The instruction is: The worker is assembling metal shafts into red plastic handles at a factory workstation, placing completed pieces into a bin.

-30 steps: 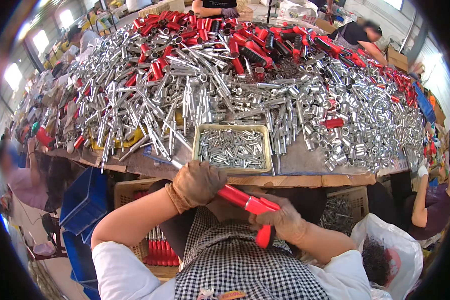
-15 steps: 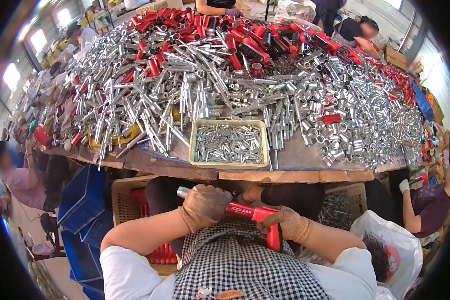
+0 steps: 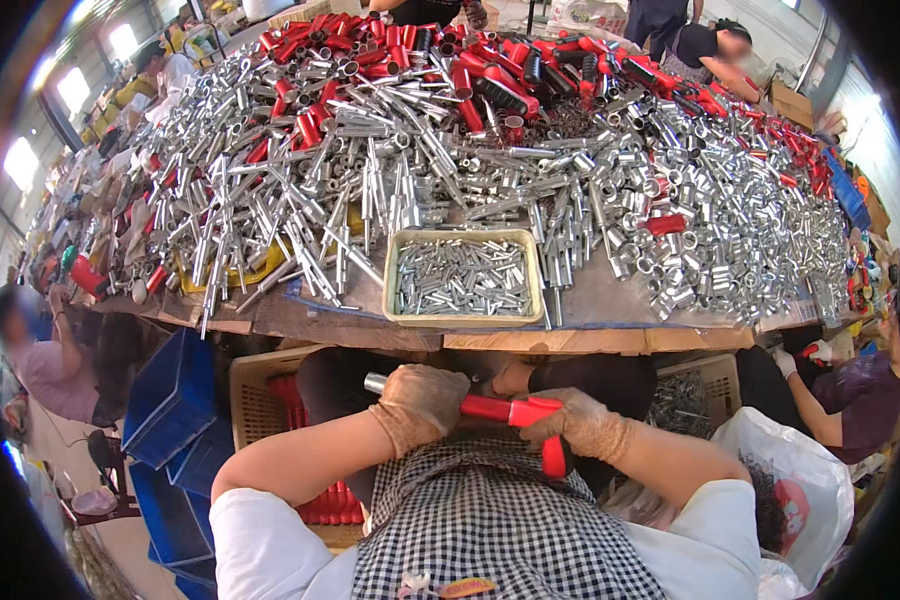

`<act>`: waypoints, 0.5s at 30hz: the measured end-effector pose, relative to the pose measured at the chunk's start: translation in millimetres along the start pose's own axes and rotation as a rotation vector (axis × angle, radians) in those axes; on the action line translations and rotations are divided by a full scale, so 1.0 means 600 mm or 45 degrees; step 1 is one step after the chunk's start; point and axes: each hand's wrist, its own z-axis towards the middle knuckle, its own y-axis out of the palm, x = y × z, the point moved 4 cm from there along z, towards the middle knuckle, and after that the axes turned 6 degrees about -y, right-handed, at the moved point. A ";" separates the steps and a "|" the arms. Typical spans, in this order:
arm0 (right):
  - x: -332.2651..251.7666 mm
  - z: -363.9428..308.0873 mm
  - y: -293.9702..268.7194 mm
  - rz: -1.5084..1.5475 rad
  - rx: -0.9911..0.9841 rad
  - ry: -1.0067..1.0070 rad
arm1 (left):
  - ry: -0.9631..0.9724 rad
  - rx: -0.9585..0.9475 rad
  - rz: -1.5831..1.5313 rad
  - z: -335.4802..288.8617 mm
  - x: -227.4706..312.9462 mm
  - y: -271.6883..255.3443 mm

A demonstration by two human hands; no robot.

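A red pistol-shaped tool (image 3: pixel 488 408) with a silver metal end lies crosswise in front of my checked apron. My left hand (image 3: pixel 420 400), in a soiled glove, is closed around its barrel near the silver end. My right hand (image 3: pixel 577 420), gloved too, grips it where the red handle bends downward; my fingers hide part of that joint. Beyond my hands, at the table's near edge, a cream tray (image 3: pixel 390 275) holds many small metal pins (image 3: pixel 460 277).
Silver rods (image 3: pixel 410 190), metal rings (image 3: pixel 710 240) and red handles (image 3: pixel 530 70) heap the table. Plastic crates (image 3: pixel 246 400) flank my legs, with blue bins (image 3: pixel 170 400) at left and a white sack (image 3: pixel 780 470) at right. Other people work around the table.
The tool has turned a little in my hands, so its printed side no longer shows. Its handle sits slightly higher. At right, another person's gloved hands have shifted.
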 end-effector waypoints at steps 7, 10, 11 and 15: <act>-0.114 -0.019 0.045 -1.955 -0.266 -1.310 | 0.461 -0.482 -0.631 -0.014 -0.013 0.101; -0.057 -0.002 0.044 -0.942 0.041 -0.486 | 0.218 -0.346 -0.288 -0.012 -0.008 0.057; -0.037 -0.003 0.041 -0.938 0.051 -0.474 | 0.068 -0.245 -0.038 -0.003 -0.013 0.035; -0.018 0.014 0.038 -0.168 -0.112 -0.123 | 0.032 -0.076 0.004 0.001 -0.033 0.049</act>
